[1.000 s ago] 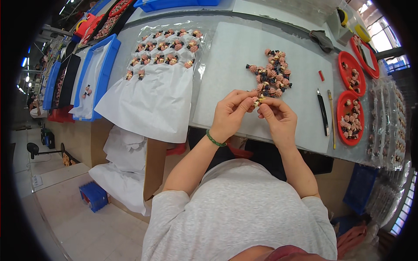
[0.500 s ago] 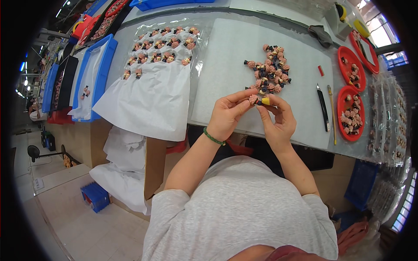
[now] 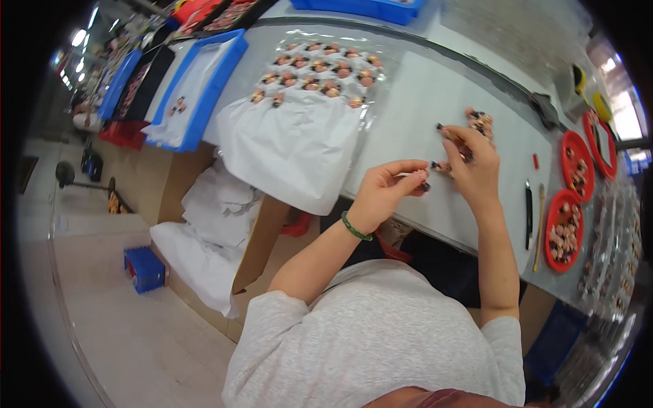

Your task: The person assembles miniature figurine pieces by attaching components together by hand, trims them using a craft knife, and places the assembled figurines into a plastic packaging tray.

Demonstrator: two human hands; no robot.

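Left hand (image 3: pixel 384 192) pinches a tiny dark-topped, pinkish toy figure (image 3: pixel 423 185) between thumb and forefinger, just above the near edge of the white worktable (image 3: pixel 415 102). Right hand (image 3: pixel 476 168) reaches over the small heap of like figures (image 3: pixel 479 121), fingers curled; another small piece (image 3: pixel 439 165) sits at its thumb, grip not discernible. Figure detail too small to resolve; the hand covers most of the heap.

Long grey worktable (image 3: pixel 435 102) under fingers; pale floor (image 3: pixel 122 340) far lower left of them; bright window (image 3: pixel 626 115) upper right.
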